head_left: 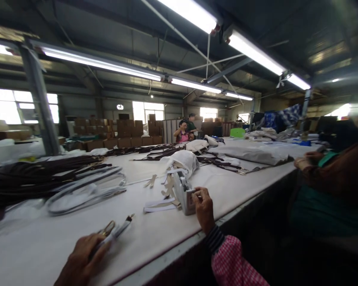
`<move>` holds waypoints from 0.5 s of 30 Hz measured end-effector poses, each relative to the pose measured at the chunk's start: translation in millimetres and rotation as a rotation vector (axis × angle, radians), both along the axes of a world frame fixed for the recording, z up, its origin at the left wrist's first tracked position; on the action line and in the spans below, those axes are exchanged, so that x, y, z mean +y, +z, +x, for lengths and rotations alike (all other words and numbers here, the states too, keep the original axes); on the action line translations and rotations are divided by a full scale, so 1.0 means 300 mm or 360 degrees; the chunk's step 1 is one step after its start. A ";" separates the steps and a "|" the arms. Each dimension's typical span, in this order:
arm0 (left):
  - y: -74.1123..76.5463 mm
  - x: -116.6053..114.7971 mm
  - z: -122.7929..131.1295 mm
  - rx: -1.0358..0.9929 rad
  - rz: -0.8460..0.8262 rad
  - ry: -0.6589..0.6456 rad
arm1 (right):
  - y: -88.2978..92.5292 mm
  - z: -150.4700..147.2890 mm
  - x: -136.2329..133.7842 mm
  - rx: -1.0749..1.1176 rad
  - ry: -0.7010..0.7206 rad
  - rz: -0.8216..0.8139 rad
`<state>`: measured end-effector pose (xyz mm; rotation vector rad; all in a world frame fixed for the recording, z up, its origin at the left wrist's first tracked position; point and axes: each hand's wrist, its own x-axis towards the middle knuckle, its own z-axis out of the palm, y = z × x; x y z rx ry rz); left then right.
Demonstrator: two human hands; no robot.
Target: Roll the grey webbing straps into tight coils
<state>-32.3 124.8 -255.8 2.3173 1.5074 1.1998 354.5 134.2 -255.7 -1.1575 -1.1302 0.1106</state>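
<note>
My left hand [86, 254] is closed around a grey strap [116, 232] with a brass-coloured metal clasp, just above the white tabletop; motion blurs it a little. With fingers bent and pinched together, my right hand [203, 204] is at the near end of a grey tape dispenser [183, 196]. Whether a piece of tape is between those fingers is too small to see. Beside the dispenser lie pale strap pieces [159, 205], and a white plastic bag [183, 159] with beige pieces sits right behind it.
Dark brown straps [32, 174] are piled at the left, next to a looped grey strap [83, 186]. More dark straps and grey fabric [250, 153] lie farther back. A co-worker's arm [331, 165] is by the table's right edge. Two people are beyond the table.
</note>
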 end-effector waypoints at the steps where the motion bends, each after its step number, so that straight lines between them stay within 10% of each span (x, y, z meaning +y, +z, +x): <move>1: 0.022 -0.007 -0.004 -0.0076 -0.0152 0.0016 | -0.003 0.009 -0.004 -0.0003 0.0017 -0.0004; 10: 0.260 -0.222 0.101 -0.0753 -0.0642 -0.0063 | -0.003 -0.080 -0.203 0.0041 0.0358 -0.0066; 15: 0.281 -0.304 0.223 -0.0590 -0.0385 -0.0153 | 0.123 -0.324 -0.390 0.0211 0.1133 -0.0349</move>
